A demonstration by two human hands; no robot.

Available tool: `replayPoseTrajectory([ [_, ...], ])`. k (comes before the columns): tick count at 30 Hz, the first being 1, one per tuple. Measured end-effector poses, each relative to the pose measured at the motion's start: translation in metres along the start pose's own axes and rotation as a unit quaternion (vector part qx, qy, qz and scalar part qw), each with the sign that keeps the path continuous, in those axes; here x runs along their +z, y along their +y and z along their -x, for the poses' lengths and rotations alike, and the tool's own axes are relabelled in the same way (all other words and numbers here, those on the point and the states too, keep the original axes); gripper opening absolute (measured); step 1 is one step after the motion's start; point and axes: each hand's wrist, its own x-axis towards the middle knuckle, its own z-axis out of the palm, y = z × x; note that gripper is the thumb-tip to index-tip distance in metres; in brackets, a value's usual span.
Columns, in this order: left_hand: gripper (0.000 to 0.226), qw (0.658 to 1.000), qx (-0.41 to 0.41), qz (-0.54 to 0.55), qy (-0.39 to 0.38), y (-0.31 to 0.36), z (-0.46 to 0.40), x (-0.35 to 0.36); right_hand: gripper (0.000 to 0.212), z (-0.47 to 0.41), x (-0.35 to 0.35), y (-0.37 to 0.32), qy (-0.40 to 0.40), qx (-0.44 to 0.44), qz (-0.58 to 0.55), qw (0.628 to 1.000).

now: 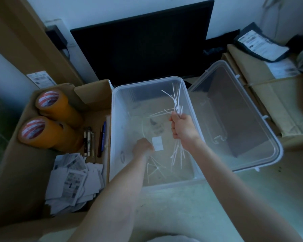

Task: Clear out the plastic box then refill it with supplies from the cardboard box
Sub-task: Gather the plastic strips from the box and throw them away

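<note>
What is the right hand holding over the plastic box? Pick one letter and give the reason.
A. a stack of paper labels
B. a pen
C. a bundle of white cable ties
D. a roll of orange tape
C: the right hand is closed around a bundle of white cable ties above the plastic box, while the tape rolls sit in the cardboard box.

The clear plastic box [115, 119] sits open, holding a few white zip ties [156, 169] and a paper slip [157, 143]. Just left, the cardboard box [24, 172] holds tape rolls [51, 119], pens [94, 138], and labels [73, 179].
</note>
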Motion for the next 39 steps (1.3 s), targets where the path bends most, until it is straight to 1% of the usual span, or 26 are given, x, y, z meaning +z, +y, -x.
replayPoseTrajectory([
  [1, 0.028, 1.000, 0.003, -0.003, -0.010, 0.006, 0.015, -0.011, 0.033, 0.000, 0.000, 0.000, 0.002, 0.001, 0.007, 1.000],
  [3, 0.009, 0.999, 0.010, -0.021, -0.037, 0.014, 0.031, -0.027, 0.034, 0.000, 0.000, 0.000, 0.005, 0.006, 0.021, 1.000],
  [5, 0.017, 0.999, 0.009, -0.012, -0.046, 0.018, 0.036, -0.040, 0.034, 0.000, 0.000, 0.001, 0.005, 0.009, 0.031, 0.999],
  [7, 0.014, 1.000, 0.013, 0.013, -0.013, 0.017, 0.032, -0.051, 0.034, -0.001, 0.001, 0.002, 0.006, 0.007, 0.033, 0.999],
  [9, 0.012, 0.999, 0.011, 0.050, 0.001, 0.016, 0.028, -0.060, 0.034, -0.002, 0.002, 0.001, 0.004, 0.005, 0.035, 0.999],
  [12, 0.022, 0.990, 0.007, 0.139, -0.019, 0.026, 0.035, -0.073, 0.034, -0.003, 0.003, 0.002, 0.002, 0.005, 0.039, 0.999],
  [14, 0.029, 0.989, 0.009, 0.144, -0.039, 0.037, 0.042, -0.080, 0.034, -0.004, 0.002, 0.003, 0.009, 0.002, 0.045, 0.999],
  [17, 0.036, 0.989, 0.036, 0.117, -0.077, 0.048, 0.054, -0.101, 0.033, -0.004, 0.001, 0.004, 0.017, -0.003, 0.057, 0.998],
  [20, 0.033, 0.984, 0.083, 0.106, -0.116, 0.051, 0.064, -0.130, 0.033, -0.005, 0.001, 0.004, 0.016, -0.004, 0.063, 0.998],
  [23, 0.037, 0.979, 0.154, 0.062, -0.120, 0.052, 0.074, -0.152, 0.034, -0.006, 0.001, 0.004, 0.010, 0.003, 0.049, 0.999],
  [25, 0.040, 0.973, 0.186, 0.051, -0.127, 0.050, 0.085, -0.161, 0.035, -0.007, 0.002, 0.005, 0.008, 0.005, 0.038, 0.999],
  [27, 0.039, 0.969, 0.209, 0.049, -0.123, 0.046, 0.092, -0.166, 0.036, -0.007, 0.002, 0.005, 0.004, 0.005, 0.033, 0.999],
  [31, 0.031, 0.962, 0.203, 0.137, -0.118, 0.037, 0.100, -0.168, 0.036, -0.007, 0.003, 0.007, -0.021, 0.012, 0.016, 1.000],
  [34, 0.019, 0.946, 0.188, 0.214, -0.157, 0.032, 0.109, -0.162, 0.035, -0.007, 0.005, 0.009, -0.053, 0.017, 0.008, 0.998],
  [37, 0.007, 0.938, 0.190, 0.234, -0.172, 0.028, 0.110, -0.152, 0.033, -0.006, 0.008, 0.010, -0.073, 0.005, 0.024, 0.997],
  [39, 0.006, 0.933, 0.174, 0.261, -0.178, 0.027, 0.110, -0.146, 0.027, -0.002, 0.009, 0.008, -0.097, 0.006, 0.031, 0.995],
])
